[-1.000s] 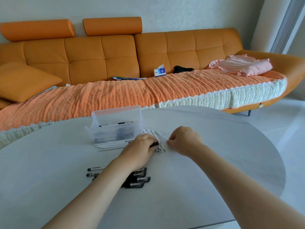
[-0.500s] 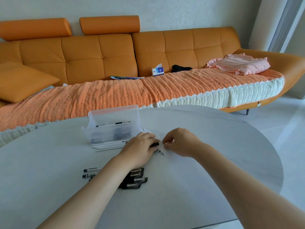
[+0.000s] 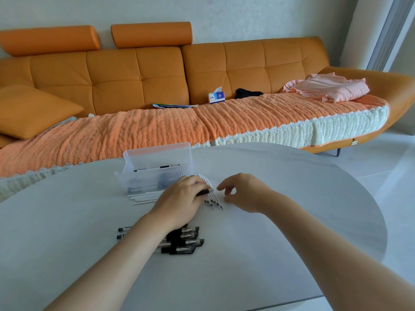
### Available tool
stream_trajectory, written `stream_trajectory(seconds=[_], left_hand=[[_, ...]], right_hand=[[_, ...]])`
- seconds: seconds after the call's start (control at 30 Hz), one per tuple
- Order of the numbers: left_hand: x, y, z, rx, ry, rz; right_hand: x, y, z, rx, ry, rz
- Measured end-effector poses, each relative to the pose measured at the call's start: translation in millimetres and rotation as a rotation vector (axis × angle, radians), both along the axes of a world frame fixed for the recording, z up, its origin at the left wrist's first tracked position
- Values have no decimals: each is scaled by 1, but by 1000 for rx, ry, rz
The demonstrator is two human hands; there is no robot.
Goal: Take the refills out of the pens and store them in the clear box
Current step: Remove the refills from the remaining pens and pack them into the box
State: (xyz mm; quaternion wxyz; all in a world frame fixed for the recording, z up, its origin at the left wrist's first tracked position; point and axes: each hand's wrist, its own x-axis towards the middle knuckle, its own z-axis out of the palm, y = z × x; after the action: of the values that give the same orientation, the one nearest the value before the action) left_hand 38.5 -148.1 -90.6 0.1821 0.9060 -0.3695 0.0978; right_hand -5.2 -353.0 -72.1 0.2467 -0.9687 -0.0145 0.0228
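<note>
My L hand grips a black pen, R hand slack off its tip, empty I think; a fumbled pinch could scatter loose refills under my grip, clear box just behind.

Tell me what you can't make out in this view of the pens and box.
Head view only:
- pen: left hand covers all but its dark end.
- right hand: whether its fingertips pinch anything, too small.
- clear box: contents blurred by its ribbed wall.
- pen pile: count hidden under the left forearm.
</note>
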Motion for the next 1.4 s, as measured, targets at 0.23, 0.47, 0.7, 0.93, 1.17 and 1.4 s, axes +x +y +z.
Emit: stream_trajectory(seconds=[0.23, 0.47, 0.7, 0.93, 1.17, 1.4], left_hand=[[-13, 60, 16, -12, 35, 138], [-20, 107, 7, 32, 91, 215], [-18, 120, 6, 100, 170, 183], [-16, 121, 4, 87, 185, 177], [0, 121, 5, -7, 114, 209], [11, 122, -7, 59, 72, 189]], right_hand=[[-8, 40, 15, -14, -133, 95], [-11, 86, 7, -89, -147, 236], [-9, 102, -2, -179, -136, 298], [-3, 103, -1, -151, -167, 266], [22, 99, -4, -144, -264, 136], [36, 107, -10, -303, -210, 223]])
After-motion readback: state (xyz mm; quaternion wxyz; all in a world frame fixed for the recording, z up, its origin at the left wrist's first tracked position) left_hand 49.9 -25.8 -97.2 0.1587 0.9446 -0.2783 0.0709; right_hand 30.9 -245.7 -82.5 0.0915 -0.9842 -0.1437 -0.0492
